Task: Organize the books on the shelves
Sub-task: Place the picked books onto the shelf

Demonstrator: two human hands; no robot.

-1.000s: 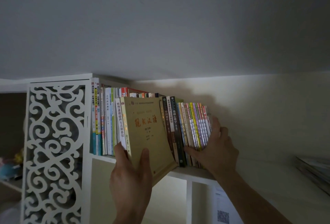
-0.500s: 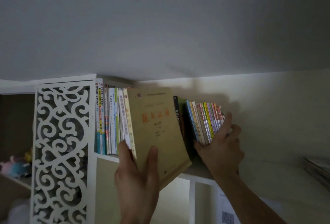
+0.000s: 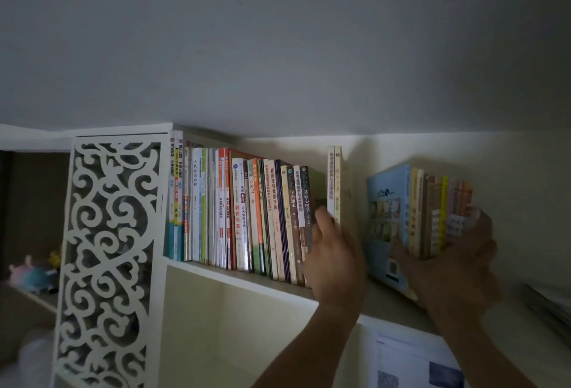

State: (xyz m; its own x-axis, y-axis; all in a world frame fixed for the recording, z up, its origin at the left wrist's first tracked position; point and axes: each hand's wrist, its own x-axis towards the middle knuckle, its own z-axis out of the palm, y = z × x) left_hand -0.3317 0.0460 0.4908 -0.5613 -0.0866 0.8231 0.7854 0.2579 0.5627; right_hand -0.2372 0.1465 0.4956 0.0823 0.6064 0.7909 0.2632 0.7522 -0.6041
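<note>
A long row of upright books (image 3: 247,214) stands on the top shelf (image 3: 241,278), from the fretwork panel to mid-frame. My left hand (image 3: 335,259) grips two tall pale books (image 3: 336,183) at the right end of that row, spines toward me. A gap separates them from a bundle of thin colourful books (image 3: 426,211) fronted by a light blue cover. My right hand (image 3: 454,258) clasps that bundle from below and the right, holding it tilted away from the row.
A white fretwork panel (image 3: 108,251) closes the shelf's left side. Soft toys (image 3: 31,273) lie on a lower shelf at far left. A printed sheet (image 3: 411,363) hangs below the shelf. Stacked papers (image 3: 547,307) lie at far right. The ceiling is close above.
My left hand carried the tan book from the row's left part to its right end, now spine out. My right hand pulled the thin books rightward, opening a gap.
</note>
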